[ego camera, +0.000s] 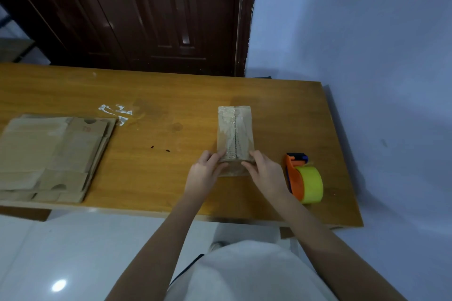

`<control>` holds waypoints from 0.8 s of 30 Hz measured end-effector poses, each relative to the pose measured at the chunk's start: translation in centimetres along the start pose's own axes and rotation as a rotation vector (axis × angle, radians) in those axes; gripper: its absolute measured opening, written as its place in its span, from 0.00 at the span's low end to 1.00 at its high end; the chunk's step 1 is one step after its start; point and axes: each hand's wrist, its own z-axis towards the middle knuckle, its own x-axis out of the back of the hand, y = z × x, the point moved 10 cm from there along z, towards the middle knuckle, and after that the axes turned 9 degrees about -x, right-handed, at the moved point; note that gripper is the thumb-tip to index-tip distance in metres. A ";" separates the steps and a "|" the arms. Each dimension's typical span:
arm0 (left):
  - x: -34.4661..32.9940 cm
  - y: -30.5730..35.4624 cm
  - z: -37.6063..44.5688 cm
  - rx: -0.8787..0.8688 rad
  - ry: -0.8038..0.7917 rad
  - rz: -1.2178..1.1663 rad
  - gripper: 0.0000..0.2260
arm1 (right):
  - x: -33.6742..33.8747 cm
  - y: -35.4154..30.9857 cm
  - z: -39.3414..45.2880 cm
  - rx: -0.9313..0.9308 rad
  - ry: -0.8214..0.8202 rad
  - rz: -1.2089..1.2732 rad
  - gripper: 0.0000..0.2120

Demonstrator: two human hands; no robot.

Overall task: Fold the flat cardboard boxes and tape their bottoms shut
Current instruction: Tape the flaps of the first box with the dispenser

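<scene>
A small folded cardboard box (235,132) stands on the wooden table (171,178) with its flapped side up. Clear tape runs along the seam between the two flaps. My left hand (205,171) presses on the box's near left corner, fingers laid over the edge. At the near right corner my right hand (264,171) presses the same way. An orange tape dispenser (303,178) with a yellow roll lies on the table just right of my right hand. A stack of flat cardboard boxes (53,156) lies at the table's left.
Scraps of clear tape (116,112) stick to the table beyond the flat stack. A dark wooden door (146,14) stands behind the table and a pale wall (367,56) to the right. The table's right edge is close to the dispenser.
</scene>
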 end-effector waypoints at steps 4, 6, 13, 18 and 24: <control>-0.1 0.0 -0.2 0.074 -0.005 0.001 0.19 | 0.6 -0.2 0.0 -0.031 0.039 -0.065 0.19; -0.3 -0.1 -0.1 0.107 -0.014 0.000 0.18 | 0.5 -0.4 0.4 -0.059 0.027 -0.117 0.21; 0.5 -1.1 1.0 0.104 -0.063 -0.123 0.16 | 0.8 0.4 1.9 0.005 -0.119 -0.060 0.15; 0.1 -0.7 1.1 0.004 -0.122 -0.063 0.16 | 0.9 0.4 1.7 0.079 -0.101 0.014 0.10; 0.5 -1.1 0.5 -0.006 -0.149 -0.156 0.19 | 0.5 1.1 1.2 0.034 -0.191 0.045 0.12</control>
